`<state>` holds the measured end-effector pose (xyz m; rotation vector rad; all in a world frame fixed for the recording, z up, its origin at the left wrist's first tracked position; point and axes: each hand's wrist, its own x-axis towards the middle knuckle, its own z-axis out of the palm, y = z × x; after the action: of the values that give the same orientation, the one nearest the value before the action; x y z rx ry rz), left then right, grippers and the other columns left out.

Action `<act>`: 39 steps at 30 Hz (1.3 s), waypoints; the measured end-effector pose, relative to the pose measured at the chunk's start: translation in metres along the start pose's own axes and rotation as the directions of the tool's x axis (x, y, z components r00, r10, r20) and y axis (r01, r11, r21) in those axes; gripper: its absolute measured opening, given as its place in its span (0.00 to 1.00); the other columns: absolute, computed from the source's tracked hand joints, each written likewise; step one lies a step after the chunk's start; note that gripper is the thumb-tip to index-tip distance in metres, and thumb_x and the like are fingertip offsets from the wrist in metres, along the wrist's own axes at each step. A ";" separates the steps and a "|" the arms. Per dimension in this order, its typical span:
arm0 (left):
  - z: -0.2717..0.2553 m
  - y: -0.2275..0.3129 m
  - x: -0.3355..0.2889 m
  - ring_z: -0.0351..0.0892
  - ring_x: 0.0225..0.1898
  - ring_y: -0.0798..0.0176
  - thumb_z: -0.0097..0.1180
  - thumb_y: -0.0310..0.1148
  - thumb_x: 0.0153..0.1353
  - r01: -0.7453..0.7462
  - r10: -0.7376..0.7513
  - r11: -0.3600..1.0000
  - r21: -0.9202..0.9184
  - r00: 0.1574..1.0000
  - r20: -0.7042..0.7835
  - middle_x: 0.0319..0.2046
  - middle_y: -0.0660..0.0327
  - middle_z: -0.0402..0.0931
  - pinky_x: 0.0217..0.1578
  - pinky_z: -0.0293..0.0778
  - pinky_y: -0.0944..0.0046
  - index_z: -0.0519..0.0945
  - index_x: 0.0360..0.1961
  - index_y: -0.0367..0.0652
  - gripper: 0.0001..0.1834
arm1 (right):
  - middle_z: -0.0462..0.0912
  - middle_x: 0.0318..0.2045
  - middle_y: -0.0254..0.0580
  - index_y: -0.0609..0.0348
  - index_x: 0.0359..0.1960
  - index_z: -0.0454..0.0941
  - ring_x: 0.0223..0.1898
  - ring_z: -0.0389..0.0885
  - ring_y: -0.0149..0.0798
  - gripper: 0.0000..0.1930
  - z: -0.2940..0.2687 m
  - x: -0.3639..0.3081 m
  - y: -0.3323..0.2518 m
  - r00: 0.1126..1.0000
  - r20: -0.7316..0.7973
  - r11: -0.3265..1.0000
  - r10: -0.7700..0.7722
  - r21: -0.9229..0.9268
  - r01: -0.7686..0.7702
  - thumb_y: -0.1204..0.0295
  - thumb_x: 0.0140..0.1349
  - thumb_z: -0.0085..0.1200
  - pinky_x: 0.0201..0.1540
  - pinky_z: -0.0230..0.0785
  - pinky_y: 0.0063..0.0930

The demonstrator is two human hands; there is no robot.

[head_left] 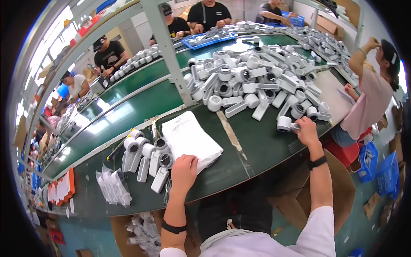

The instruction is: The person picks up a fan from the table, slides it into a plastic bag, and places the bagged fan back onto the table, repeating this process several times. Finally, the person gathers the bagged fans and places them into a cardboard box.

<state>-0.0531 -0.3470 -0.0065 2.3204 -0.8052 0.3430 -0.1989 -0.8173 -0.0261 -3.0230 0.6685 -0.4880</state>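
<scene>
My right hand (307, 130) grips the handle of a white handheld device with a round head (284, 124), at the near right edge of a big pile of similar devices (252, 77). My left hand (184, 172) rests with curled fingers at the near left corner of a stack of white plastic bags (188, 137). Its fingertips touch the stack; whether they pinch a bag is hidden. Left of that hand, several more devices (143, 156) lie in a group. Farther left are devices in clear bags (113, 187).
The green workbench (222, 180) has a pale tape strip across it. A metal post (165, 51) rises at its far edge. Orange-edged flat boxes (62, 188) lie far left. Cardboard boxes (338, 188) stand below. A co-worker in pink (368, 98) sits at right; others work across the line.
</scene>
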 end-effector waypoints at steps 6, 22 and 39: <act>-0.002 0.002 0.007 0.79 0.30 0.56 0.54 0.28 0.63 0.155 -0.162 0.955 -0.251 0.987 -0.008 0.30 0.50 0.80 0.33 0.73 0.60 0.78 0.39 0.34 0.08 | 0.80 0.34 0.41 0.61 0.50 0.69 0.27 0.78 0.32 0.15 -0.038 -0.019 -0.077 0.983 0.101 0.580 0.154 0.796 -0.172 0.70 0.63 0.53 0.31 0.71 0.28; 0.006 0.018 0.009 0.75 0.24 0.74 0.60 0.32 0.63 0.271 -0.294 0.840 -0.470 0.955 0.025 0.25 0.63 0.80 0.27 0.71 0.71 0.83 0.37 0.34 0.10 | 0.78 0.28 0.40 0.61 0.51 0.68 0.20 0.77 0.31 0.19 -0.044 -0.093 -0.257 0.828 0.499 -0.327 -0.257 0.761 -0.560 0.77 0.59 0.57 0.22 0.70 0.24; 0.018 0.045 -0.008 0.76 0.27 0.72 0.55 0.30 0.66 0.380 -0.450 0.394 -0.837 0.874 0.185 0.25 0.63 0.78 0.30 0.71 0.73 0.80 0.39 0.33 0.09 | 0.80 0.29 0.37 0.64 0.43 0.71 0.30 0.79 0.30 0.19 -0.009 -0.070 -0.301 0.899 0.396 -0.187 0.189 0.913 -0.363 0.77 0.49 0.63 0.34 0.73 0.25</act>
<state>-0.0868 -0.3822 -0.0010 1.4221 -0.1938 -0.1988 -0.1381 -0.5143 -0.0163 -1.2455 0.5001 -0.4331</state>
